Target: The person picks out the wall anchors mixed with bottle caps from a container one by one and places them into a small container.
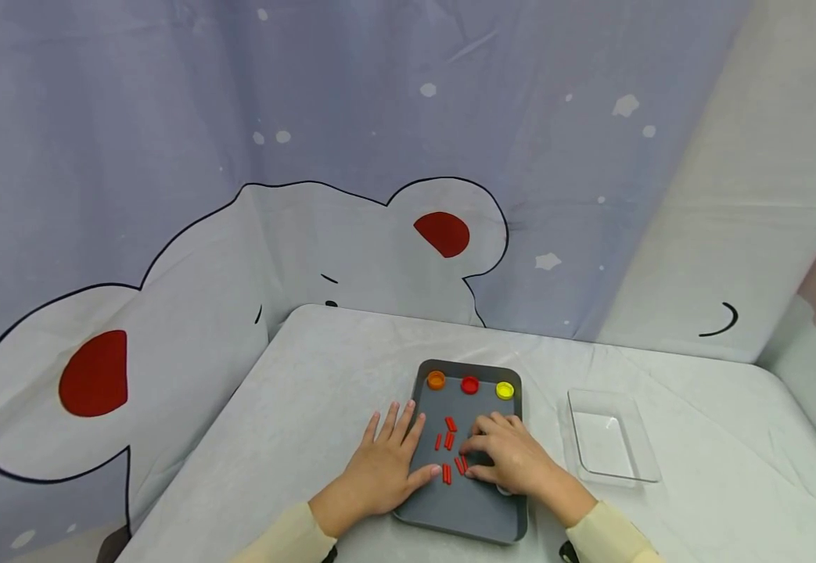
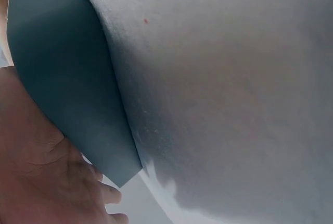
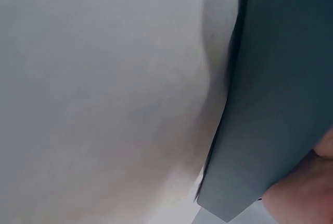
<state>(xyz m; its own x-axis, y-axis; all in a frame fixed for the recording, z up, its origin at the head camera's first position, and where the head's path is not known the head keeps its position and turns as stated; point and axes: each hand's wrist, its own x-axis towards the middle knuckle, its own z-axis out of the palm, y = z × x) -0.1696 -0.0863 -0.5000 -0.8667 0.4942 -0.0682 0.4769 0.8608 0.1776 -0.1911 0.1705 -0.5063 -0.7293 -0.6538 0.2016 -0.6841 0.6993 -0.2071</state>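
A dark grey tray bears several short red sticks, in small pairs and one alone. My left hand lies spread across the tray's left edge, fingers straight, its thumb tip beside the lowest pair. Over the tray's right side, my right hand bends its fingers. Its thumb and index finger pinch a red stick by its ends, next to another stick. The left wrist view catches the left palm; in the right wrist view part of the right hand shows at the lower right corner.
Along the tray's far end sit an orange cap, a red cap and a yellow cap. A pale round thing is partly hidden under the right wrist. A clear plastic box stands right of the tray on the white-covered table.
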